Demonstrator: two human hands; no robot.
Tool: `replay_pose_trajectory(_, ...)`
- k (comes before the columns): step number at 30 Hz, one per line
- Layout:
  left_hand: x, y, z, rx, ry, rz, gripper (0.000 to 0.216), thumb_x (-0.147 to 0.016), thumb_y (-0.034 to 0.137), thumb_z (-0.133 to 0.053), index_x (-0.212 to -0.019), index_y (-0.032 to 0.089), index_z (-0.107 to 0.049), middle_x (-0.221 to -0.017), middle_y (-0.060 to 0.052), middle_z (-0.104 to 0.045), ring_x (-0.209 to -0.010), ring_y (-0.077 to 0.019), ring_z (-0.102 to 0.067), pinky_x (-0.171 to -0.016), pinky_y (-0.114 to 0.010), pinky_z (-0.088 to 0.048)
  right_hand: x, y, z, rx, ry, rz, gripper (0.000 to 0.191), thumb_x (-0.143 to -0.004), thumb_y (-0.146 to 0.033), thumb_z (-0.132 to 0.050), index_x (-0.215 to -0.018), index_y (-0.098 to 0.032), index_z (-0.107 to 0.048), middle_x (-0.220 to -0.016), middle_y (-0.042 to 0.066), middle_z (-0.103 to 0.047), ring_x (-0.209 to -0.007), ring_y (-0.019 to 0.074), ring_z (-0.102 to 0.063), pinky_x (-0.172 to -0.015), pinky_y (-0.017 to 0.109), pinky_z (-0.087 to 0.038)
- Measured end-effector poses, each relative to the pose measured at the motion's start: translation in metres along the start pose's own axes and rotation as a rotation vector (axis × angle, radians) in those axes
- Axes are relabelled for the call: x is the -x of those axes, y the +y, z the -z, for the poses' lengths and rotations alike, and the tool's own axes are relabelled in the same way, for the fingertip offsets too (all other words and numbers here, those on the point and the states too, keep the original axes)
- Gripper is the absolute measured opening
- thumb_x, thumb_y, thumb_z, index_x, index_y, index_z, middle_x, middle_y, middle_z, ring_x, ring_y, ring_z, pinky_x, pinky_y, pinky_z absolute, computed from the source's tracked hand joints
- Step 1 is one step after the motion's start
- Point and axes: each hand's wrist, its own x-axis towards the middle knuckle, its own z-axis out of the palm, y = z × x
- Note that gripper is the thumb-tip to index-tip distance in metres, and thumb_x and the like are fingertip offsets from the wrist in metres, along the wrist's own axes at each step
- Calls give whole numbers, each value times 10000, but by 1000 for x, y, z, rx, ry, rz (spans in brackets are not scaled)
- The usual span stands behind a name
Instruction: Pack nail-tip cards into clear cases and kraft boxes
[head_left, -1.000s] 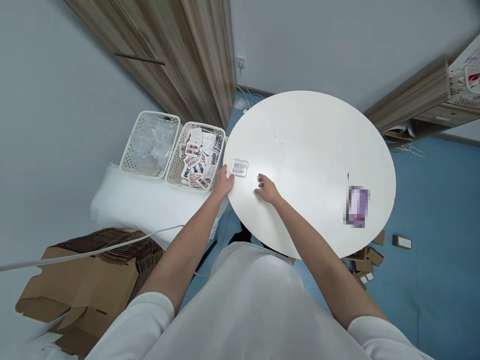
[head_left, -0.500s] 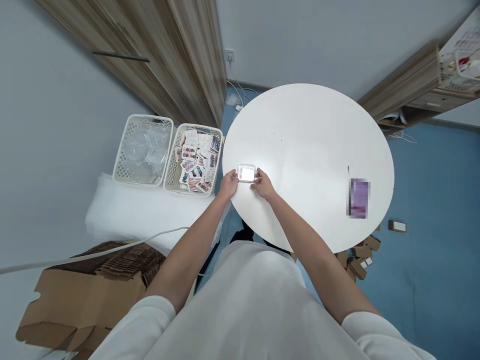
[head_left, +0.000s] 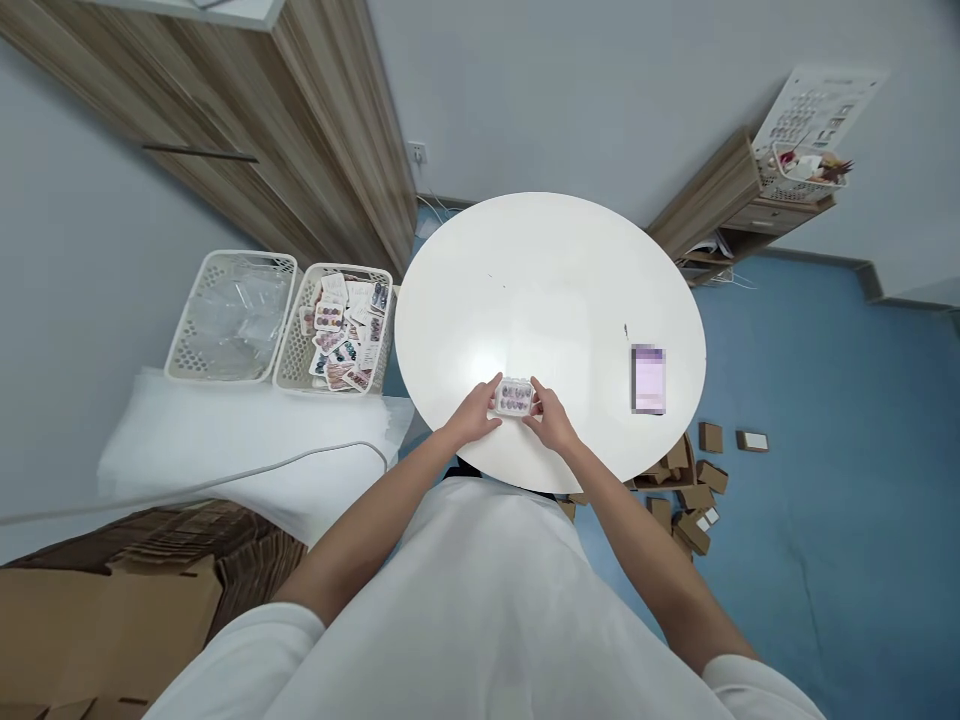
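A small clear plastic box is at the near edge of the round white table, with rows of dark and pinkish oval pieces showing through it that look like press-on nails. My left hand grips its left side, thumb toward me and fingers along the far edge. On the opposite side, my right hand holds the box in the same way. Whether it rests on the tabletop or is slightly lifted, I cannot tell.
The white table carries a blurred purple phone-like item at right. To the left are a basket of nail cards and a basket of clear plastic packaging. Cardboard boxes lie on the floor; a cable crosses white wrapping.
Both hands have brought the box nearer to my body. Its face now shows rows of oval pieces, where a bright white surface showed before. My view has shifted to the right.
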Motion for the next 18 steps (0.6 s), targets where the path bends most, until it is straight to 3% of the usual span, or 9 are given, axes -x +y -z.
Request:
replay_pose_trajectory(9,5,40,-68,-43,-58,97,729,-672,158,-594,-1330,188,-282,-881,-32,-525,-750,-157,-517,-734,-315,-453,55,53,29,-42,-35,2,727,-718,-148,-539,-1352,-231,-193,-964,37,-437,-738,126,-490,-794,356,-468)
replay_pose_trajectory(18,-1,46,-89,-100,-30,176,677,-648,148,-608,-1276,173,-356,-826,-26,-536,-727,-163,-530,-677,-299,-448,52,75,31,-59,-41,-57,673,-695,-143,-549,-1311,-208,-285,-991,53,-484,-695,124,-523,-769,351,-477)
